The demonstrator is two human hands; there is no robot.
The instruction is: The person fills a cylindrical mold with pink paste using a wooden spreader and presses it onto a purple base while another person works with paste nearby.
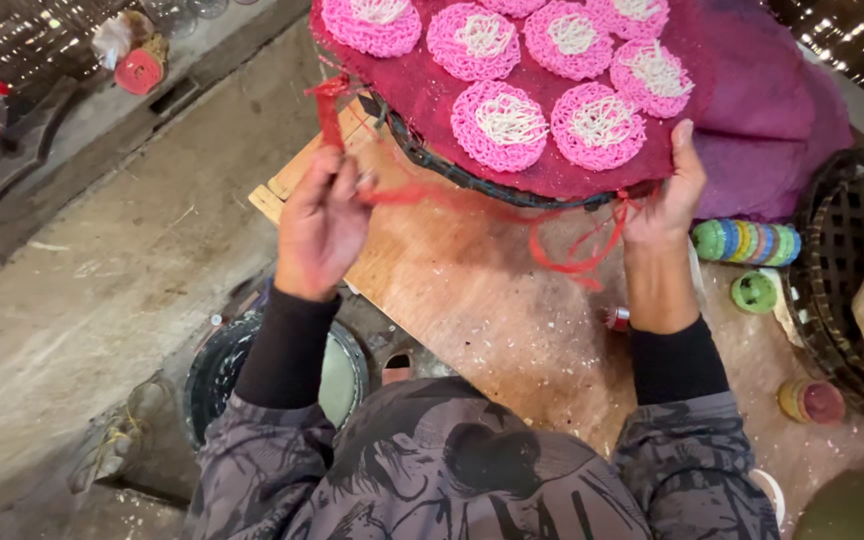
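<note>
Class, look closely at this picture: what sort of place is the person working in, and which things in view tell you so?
Probably a small home food workshop: pink noodle rounds lie on a cloth-covered woven tray, over a flour-dusted wooden board, with dark woven baskets beside it.

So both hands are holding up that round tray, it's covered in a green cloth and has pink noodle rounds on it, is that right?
Not quite: the cloth over the tray is dark red, not green, as the head view shows. Both the left hand and right hand hold it, with pink noodle rounds on top.

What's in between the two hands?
In the head view, red string runs between the left hand and right hand, under the round tray's rim.
</note>
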